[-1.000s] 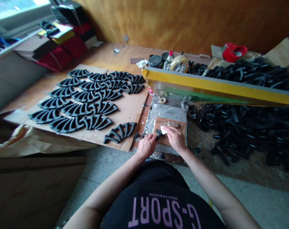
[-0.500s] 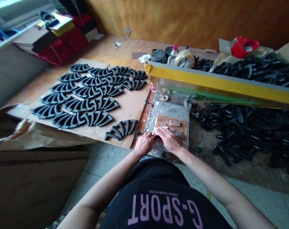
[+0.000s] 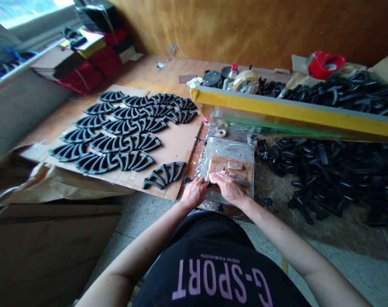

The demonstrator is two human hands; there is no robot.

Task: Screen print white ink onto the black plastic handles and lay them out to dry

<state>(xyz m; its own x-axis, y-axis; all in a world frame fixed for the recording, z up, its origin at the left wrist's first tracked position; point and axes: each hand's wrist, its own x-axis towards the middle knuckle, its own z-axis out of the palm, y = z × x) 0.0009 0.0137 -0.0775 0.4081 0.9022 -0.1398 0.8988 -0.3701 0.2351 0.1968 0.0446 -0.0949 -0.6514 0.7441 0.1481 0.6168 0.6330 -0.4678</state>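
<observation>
My left hand [image 3: 194,192] is closed in front of me at the near edge of a grey metal plate [image 3: 224,147]. Its fingers grip a small black part [image 3: 210,183], mostly hidden by the hands. Close on its right, my right hand [image 3: 229,188] has its fingers pressed over a white cloth [image 3: 213,176] against that part. Under and beyond the right hand lies a brown wooden board [image 3: 222,163] bearing a small block [image 3: 235,165]. A single curved black handle set [image 3: 164,175] rests at the near corner of the cardboard sheet on my left.
Rows of curved black parts [image 3: 97,162] cover much of the cardboard sheet [image 3: 177,147]. Heaps of loose black parts [image 3: 328,170] lie at the right. A yellow-edged clear panel [image 3: 286,106] juts across the bench. Behind it are a red tape dispenser [image 3: 326,65] and a bottle [image 3: 231,76].
The view has shifted slightly, so the bench's left side appears a little further right. Both hands stay together at the plate's edge, with the right fingers slightly shifted on the cloth.
</observation>
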